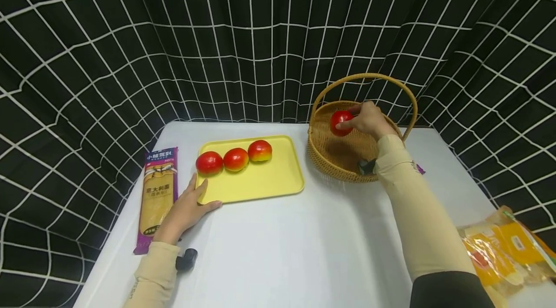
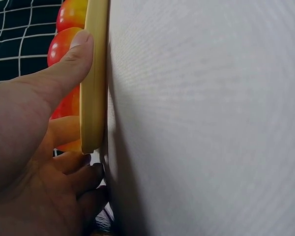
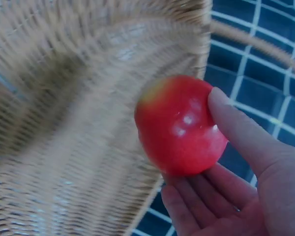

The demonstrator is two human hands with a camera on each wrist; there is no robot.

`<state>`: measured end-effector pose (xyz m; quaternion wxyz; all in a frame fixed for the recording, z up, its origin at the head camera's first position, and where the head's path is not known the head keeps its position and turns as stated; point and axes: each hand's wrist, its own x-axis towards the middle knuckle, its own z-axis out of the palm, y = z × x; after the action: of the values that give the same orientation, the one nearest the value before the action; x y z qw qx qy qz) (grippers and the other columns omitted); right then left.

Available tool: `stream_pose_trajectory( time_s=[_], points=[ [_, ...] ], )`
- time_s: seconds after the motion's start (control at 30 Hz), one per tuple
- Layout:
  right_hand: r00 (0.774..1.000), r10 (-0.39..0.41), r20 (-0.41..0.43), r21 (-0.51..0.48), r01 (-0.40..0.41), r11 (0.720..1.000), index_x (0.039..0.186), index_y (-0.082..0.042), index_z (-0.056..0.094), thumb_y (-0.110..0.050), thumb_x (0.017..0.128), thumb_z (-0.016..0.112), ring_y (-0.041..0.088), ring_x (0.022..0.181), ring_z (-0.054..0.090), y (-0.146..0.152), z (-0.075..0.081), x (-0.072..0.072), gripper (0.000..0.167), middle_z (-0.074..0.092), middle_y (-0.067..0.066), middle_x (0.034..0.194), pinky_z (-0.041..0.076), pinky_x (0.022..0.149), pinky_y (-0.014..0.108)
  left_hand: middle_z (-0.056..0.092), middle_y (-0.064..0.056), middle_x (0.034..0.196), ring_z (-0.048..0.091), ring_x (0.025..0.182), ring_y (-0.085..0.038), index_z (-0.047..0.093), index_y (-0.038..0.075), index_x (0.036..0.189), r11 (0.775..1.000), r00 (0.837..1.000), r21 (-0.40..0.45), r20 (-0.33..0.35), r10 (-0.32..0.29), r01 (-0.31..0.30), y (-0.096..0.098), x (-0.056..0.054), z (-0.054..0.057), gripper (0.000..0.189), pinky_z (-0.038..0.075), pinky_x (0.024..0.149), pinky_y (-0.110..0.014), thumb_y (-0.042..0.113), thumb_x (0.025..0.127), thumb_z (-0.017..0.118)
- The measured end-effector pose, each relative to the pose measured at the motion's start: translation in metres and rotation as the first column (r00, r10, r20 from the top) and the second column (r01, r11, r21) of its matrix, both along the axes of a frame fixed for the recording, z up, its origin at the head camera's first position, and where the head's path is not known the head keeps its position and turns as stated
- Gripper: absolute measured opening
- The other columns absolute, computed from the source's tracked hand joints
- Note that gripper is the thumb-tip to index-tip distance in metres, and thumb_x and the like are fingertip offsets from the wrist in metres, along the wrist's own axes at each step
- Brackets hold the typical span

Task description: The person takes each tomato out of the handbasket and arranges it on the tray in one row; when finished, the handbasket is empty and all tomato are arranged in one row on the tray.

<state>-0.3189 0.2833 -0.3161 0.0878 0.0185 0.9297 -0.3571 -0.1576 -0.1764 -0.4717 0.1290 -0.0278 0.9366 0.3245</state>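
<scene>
In the head view, my right hand (image 1: pixel 369 119) holds a red apple (image 1: pixel 341 123) over the inside of the wicker basket (image 1: pixel 319 151). Close up in the right wrist view, thumb and fingers grip the glossy apple (image 3: pixel 179 128), which has a yellowish patch. My left hand (image 1: pixel 187 211) holds the near left corner of a yellow tray (image 1: pixel 260 185), its thumb against the front rim in the left wrist view. Three red-and-yellow apples lie along the tray's back left part: one at the left (image 1: pixel 209 163), one in the middle (image 1: pixel 236 159), one at the right (image 1: pixel 260 150).
A pasta packet (image 1: pixel 158 197) lies left of the tray on the white table (image 1: pixel 278 250). The basket's tall arched handle (image 1: pixel 365 76) rises above its rim. An orange-and-clear plastic package (image 1: pixel 504 250) sits at the right edge. Black white-gridded cloth (image 1: pixel 269 42) surrounds the table.
</scene>
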Motion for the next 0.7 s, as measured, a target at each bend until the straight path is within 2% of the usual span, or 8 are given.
stream_pose_trajectory(
  time_s=[0.17, 0.47, 0.6, 0.7],
  points=[
    [1.000, 0.016, 0.004, 0.012, -0.016, 1.000, 0.154, 0.006, 0.048, -0.027, 0.097, 0.080, 0.043, 0.137, 0.050, -0.014, 0.019, 0.007, 0.074, 0.057, 0.030, 0.148, 0.038, 0.125, 0.062, -0.006, -0.021, 0.178, 0.010, 0.161, -0.056, 0.023, 0.008, 0.169, 1.000, 1.000, 0.001, 0.000, -0.004, 0.004, 0.000, 0.000, 0.000, 0.100, 0.022, 0.124, -0.075, 0.059, 0.097, 0.070],
    [0.996, 0.075, 0.046, 0.069, -0.078, 0.995, 0.150, 0.003, 0.055, -0.027, 0.093, 0.083, 0.038, 0.133, 0.053, -0.047, 0.046, 0.023, 0.070, 0.062, 0.026, 0.147, 0.045, 0.120, 0.057, -0.006, -0.022, 0.178, 0.010, 0.160, -0.056, 0.022, 0.008, 0.169, 1.000, 1.000, -0.005, 0.002, -0.009, 0.009, -0.001, -0.001, 0.000, 0.100, 0.021, 0.123, -0.076, 0.058, 0.097, 0.070],
    [0.988, 0.134, 0.078, 0.094, -0.141, 0.986, 0.148, 0.000, 0.059, -0.028, 0.092, 0.084, 0.038, 0.133, 0.053, -0.061, 0.054, 0.031, 0.067, 0.064, 0.024, 0.145, 0.046, 0.119, 0.058, -0.006, -0.022, 0.178, 0.009, 0.160, -0.056, 0.023, 0.008, 0.169, 1.000, 1.000, -0.005, 0.002, -0.007, 0.007, -0.001, -0.002, -0.001, 0.100, 0.021, 0.123, -0.076, 0.058, 0.097, 0.070],
    [0.981, 0.177, 0.078, 0.080, -0.183, 0.980, 0.146, -0.001, 0.061, -0.027, 0.091, 0.085, 0.037, 0.133, 0.054, -0.071, 0.053, 0.034, 0.065, 0.064, 0.022, 0.144, 0.045, 0.120, 0.057, -0.005, -0.022, 0.178, 0.009, 0.161, -0.056, 0.023, 0.008, 0.169, 1.000, 1.000, -0.004, 0.000, -0.009, 0.009, -0.001, -0.002, -0.001, 0.100, 0.021, 0.123, -0.076, 0.058, 0.097, 0.071]
  ],
)
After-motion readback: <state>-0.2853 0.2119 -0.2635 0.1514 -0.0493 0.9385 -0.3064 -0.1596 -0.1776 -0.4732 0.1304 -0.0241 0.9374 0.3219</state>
